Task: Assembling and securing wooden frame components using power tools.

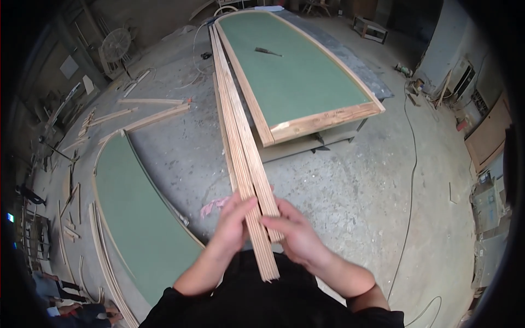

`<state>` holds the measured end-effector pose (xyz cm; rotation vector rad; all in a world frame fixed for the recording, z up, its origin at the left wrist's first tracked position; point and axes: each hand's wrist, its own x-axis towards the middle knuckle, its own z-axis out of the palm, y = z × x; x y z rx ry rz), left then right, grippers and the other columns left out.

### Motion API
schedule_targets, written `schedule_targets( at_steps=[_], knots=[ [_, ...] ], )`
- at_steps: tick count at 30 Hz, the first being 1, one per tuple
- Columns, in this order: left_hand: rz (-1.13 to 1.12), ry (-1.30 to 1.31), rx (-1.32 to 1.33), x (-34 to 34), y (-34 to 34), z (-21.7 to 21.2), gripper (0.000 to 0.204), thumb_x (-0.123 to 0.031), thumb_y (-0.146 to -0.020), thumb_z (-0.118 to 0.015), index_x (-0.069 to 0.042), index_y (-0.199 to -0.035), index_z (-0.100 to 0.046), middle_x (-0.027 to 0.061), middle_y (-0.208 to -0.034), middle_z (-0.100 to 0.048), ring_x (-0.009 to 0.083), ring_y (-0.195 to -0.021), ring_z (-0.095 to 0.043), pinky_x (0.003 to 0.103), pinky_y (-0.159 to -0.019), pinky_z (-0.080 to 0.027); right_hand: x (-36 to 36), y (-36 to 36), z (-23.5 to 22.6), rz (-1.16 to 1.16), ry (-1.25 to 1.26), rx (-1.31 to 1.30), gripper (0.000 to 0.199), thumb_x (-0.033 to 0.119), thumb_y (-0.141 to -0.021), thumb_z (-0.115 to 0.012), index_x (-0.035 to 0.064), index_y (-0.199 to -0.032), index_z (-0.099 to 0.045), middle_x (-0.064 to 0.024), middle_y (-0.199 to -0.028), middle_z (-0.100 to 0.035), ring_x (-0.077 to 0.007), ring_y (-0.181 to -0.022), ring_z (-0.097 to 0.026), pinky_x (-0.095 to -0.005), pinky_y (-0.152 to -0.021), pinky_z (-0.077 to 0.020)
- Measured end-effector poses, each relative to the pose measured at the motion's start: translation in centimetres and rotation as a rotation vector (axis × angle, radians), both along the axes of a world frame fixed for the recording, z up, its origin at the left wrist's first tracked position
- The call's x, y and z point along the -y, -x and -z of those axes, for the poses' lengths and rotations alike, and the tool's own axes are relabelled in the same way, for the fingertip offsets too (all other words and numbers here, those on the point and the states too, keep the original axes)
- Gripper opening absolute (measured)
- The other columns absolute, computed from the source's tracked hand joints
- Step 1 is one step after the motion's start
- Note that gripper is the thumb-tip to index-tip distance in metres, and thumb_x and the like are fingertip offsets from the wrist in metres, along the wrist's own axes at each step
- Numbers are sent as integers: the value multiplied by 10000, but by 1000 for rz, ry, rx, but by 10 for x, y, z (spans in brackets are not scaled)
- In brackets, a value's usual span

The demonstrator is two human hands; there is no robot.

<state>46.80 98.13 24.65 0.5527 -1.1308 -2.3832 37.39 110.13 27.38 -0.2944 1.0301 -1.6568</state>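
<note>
Wooden strips [246, 158] between both hands [262, 229]

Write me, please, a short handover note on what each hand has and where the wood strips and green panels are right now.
Left hand: fingers laid on the left side of the bundle of wood strips, near its close end.
Right hand: fingers on the right side of the same bundle.
The bundle runs from the hands away along the left edge of the framed green panel on the low stand.
A second green panel lies on the floor to the left, with loose strips beyond it.
Done: the raised panel has its wood frame.
Left: the bundle is not laid down.
</note>
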Motion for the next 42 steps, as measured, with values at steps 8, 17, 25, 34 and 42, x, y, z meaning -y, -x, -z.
schedule_targets(
  at_steps=[8,17,25,34,42],
  knots=[
    [-128,43,77,8,-32,-41,472,-290,-962,-468,29,-1308,-431,247,-1283,-599,320,-975,-684,404,-850,-572,-32,18,-61,-115,33,-214,399,234,-957,-529,-22,-1259,-480,-105,-845,-642,-183,-767,-618,-316,-680,-492],
    [-211,0,50,-5,-23,-70,512,-302,-951,-502,58,-1306,-425,249,-1278,-597,307,-992,-687,382,-878,-575,-32,5,-88,-166,81,-221,418,257,-965,-533,-33,-1260,-473,-95,-787,-611,-152,-688,-589,-276,-596,-465],
    [-134,-157,-193,9,-23,-88,494,-319,-966,-462,70,-1264,-522,217,-1137,-669,290,-960,-687,406,-861,-549,-21,-1,-104,-250,203,-230,471,305,-976,-550,-39,-1290,-473,-69,-920,-628,-107,-698,-597,-236,-596,-469],
    [-50,-152,-290,12,-26,-97,475,-311,-974,-443,51,-1274,-516,242,-1096,-659,326,-918,-690,426,-855,-567,-9,-8,-126,-227,333,-158,439,390,-968,-579,-26,-1076,-494,-45,-840,-575,-51,-682,-532,-230,-553,-448],
    [-237,-172,-261,-4,-21,-103,470,-294,-977,-423,54,-1284,-498,229,-1110,-649,330,-926,-689,420,-857,-578,0,-16,-121,-111,461,-10,349,319,-977,-582,-15,-1027,-494,-35,-811,-588,-62,-718,-554,-228,-617,-462]
  ],
)
